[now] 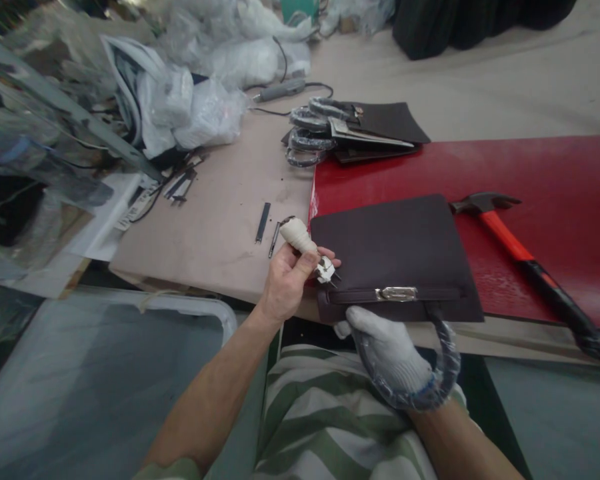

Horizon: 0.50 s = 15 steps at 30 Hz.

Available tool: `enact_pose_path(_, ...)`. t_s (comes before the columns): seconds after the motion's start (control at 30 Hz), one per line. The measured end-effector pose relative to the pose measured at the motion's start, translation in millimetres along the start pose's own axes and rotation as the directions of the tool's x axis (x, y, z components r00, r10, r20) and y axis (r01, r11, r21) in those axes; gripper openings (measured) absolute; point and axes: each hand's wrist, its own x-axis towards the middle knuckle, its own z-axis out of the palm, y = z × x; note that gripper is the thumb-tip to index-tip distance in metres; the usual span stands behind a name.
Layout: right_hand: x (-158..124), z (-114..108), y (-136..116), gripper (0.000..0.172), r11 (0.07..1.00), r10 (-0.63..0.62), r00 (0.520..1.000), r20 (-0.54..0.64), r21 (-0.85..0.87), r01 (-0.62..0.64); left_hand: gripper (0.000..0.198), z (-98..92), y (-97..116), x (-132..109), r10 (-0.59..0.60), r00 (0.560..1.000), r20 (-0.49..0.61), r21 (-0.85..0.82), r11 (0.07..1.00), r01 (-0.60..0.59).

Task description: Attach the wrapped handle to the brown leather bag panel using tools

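My bare left hand (286, 280) is closed around a short tool with a white tape-wrapped handle (300, 235). Its white lower end (325, 269) has thin metal points, which are over the left edge of a dark brown handbag panel (390, 240). A metal clasp (396, 293) sits on the strap across the panel's near side. My right hand (387, 343), in a white knit glove, passes through the plastic-wrapped handle (449, 353). Its thumb lies on top at the panel's near edge; the fingers beneath are hidden.
A claw hammer (520, 257) lies on the red board (555, 180) at right. Beyond the panel are stacked bag pieces with wrapped handles (310, 133). A flat dark strip (263, 222) and a thin metal rod (274, 240) lie left. A grey bin (180, 303) stands lower left.
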Motion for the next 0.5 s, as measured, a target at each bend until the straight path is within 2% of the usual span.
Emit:
enact_pose_path(0.13,6,-8,8,0.025,1.000,0.001,1.000,0.029,0.001,-0.001,0.047,1.1,3,-9,-0.016,1.000,-0.009,0.005,1.000,0.016)
enact_pose_path(0.3,8,-11,12,0.039,0.999,0.010,0.999,0.041,0.052,-0.012,0.046,-1.1,0,-16,-0.010,1.000,0.008,0.011,1.000,0.010)
enact_pose_path(0.5,3,0,5,0.049,0.993,-0.090,0.996,0.025,0.084,0.087,0.045,-1.1,2,-17,0.010,0.999,0.038,0.008,1.000,-0.010)
